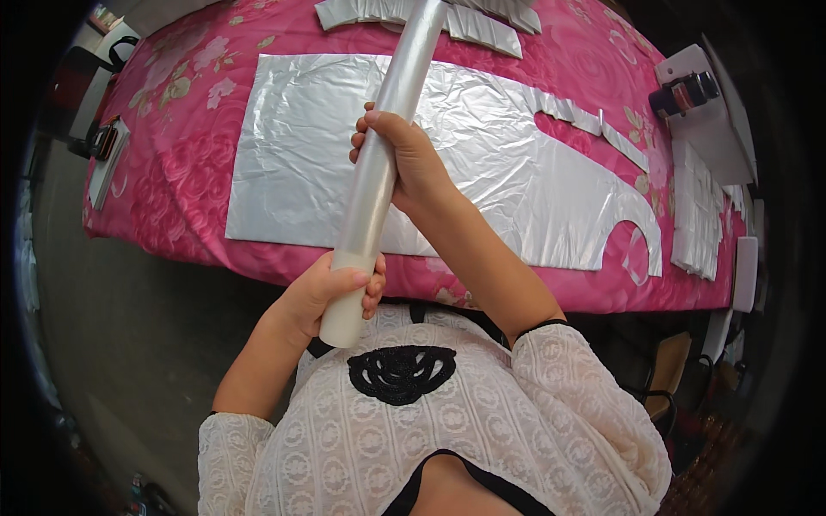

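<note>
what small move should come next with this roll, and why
I'd probably move the roll forward and lay it on the silvery sheet, which lies spread out beneath: the left hand holds its near end, the right hand grips further up, and that near end seems to stick out past the pink-covered table's near edge.

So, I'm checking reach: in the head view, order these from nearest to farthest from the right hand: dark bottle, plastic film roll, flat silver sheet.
1. Plastic film roll: in the right hand's grip.
2. Flat silver sheet: spread on the table beneath that hand.
3. Dark bottle: far off, at the right side.
</note>
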A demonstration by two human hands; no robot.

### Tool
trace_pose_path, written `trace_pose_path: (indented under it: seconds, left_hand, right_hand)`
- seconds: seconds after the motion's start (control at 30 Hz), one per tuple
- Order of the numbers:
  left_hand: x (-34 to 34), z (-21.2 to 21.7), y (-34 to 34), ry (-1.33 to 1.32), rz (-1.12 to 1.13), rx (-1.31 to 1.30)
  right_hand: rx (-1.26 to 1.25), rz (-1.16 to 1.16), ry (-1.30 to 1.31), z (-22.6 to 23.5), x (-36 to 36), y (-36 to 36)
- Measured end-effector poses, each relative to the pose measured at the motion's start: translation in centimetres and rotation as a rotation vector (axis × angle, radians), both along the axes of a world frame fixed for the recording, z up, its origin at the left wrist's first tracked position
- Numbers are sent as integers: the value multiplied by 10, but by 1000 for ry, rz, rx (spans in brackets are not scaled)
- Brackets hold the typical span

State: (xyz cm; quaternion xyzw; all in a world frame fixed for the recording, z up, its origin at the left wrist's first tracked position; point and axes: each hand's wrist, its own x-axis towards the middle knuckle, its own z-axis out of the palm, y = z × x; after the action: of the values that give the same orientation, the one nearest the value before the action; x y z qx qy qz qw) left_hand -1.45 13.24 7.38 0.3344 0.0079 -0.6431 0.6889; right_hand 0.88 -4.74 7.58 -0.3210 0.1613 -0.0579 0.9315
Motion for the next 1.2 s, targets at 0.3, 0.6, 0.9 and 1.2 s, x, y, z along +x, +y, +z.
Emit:
trace_pose_path:
  seconds: [0.3, 0.6, 0.9, 1.2]
  left_hand:
    - [9, -5, -9, 10, -76, -107]
    - [15, -28, -8, -453, -65, 358]
    - [-10, -50, 47, 127, -228, 182]
    - [-12, -40, 43, -20, -248, 280]
  right_hand:
    - [-92, -74, 37, 9, -7, -7]
    - [-61, -157, 150, -44, -20, 4]
    - [-579, -375, 331, -63, -22, -157]
    - [-817, 267, 328, -45, -28, -145]
